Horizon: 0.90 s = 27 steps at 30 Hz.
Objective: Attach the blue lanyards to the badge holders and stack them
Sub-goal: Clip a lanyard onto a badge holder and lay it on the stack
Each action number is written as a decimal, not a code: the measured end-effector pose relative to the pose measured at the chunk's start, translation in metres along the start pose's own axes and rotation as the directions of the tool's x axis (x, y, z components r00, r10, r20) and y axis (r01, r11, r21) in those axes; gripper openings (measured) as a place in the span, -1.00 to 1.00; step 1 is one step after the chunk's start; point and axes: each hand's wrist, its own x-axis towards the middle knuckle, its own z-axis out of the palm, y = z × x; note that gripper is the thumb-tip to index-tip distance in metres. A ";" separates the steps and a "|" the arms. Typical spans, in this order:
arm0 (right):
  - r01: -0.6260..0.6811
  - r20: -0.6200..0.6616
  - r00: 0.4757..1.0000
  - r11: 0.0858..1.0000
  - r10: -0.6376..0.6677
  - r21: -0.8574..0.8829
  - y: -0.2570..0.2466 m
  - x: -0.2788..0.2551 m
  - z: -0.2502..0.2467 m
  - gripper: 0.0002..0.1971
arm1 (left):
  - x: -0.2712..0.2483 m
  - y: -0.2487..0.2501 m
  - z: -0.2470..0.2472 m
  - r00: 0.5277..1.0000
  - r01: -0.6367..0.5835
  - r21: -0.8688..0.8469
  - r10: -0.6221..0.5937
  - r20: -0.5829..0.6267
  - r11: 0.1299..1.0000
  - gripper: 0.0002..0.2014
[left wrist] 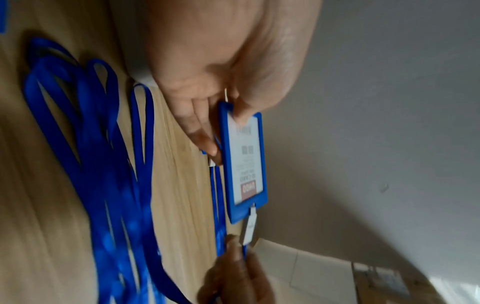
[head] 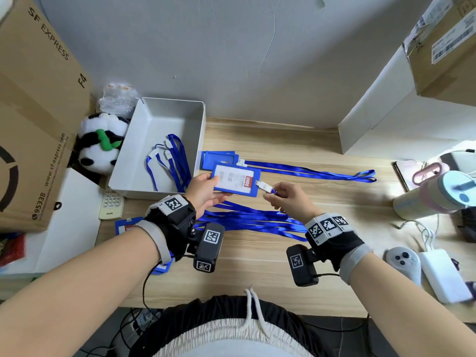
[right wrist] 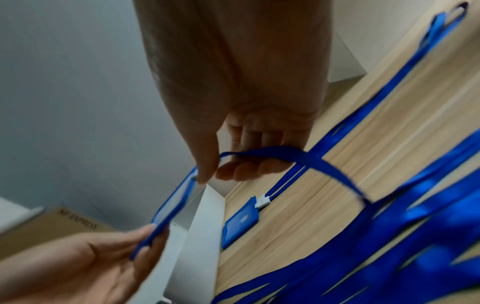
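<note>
1. Left hand [head: 203, 186] grips a badge holder [head: 235, 179] by its short end, thumb on the clear face and fingers underneath, lifted just above the surface [head: 283, 150] beside the near right corner of the white tray [head: 201, 124].
2. Right hand [head: 288, 199] pinches the blue lanyard [head: 247, 217] just behind its white clip [head: 265, 187], between thumb and forefinger; the clip sits at the slot in the holder's other short end.
3. Step in hand, as judged: joining clip to holder. Whether the clip is fully latched cannot be told.
4. Next move probably calls for seating the clip through the slot, then laying the assembly flat on the finished stack.
5. Finished stack [head: 220, 159] lies against the tray's right wall, its ribbon running straight toward the surface's right edge.
6. Spare lanyards [head: 170, 158] lie coiled inside the tray; more ribbons trail loosely across the surface's near middle.
7. Materials: holder is a rigid blue plastic frame with a transparent window and printed card; ribbon is flat, glossy, limp weave; surface is pale wood grain.
</note>
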 end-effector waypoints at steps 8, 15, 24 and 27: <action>-0.217 -0.270 0.953 0.929 0.136 -0.298 0.033 0.004 -0.036 -0.95 | 0.008 0.031 -0.004 0.985 -0.114 -0.261 0.075 -0.155 0.959 -0.85; -0.482 -0.585 0.761 0.849 0.281 -0.219 0.050 0.008 -0.086 -0.77 | 0.021 0.041 0.006 0.951 -0.182 -0.198 0.121 -0.284 0.963 -0.76; -0.304 -0.800 0.563 0.952 0.206 0.031 0.064 0.020 -0.125 -0.75 | 0.044 0.033 0.012 0.943 -0.162 -0.301 0.058 -0.327 0.940 -0.73; -0.276 -0.815 0.546 0.960 0.194 0.044 0.058 0.027 -0.133 -0.67 | 0.050 0.031 0.019 0.952 -0.125 -0.364 0.009 -0.305 0.923 -0.73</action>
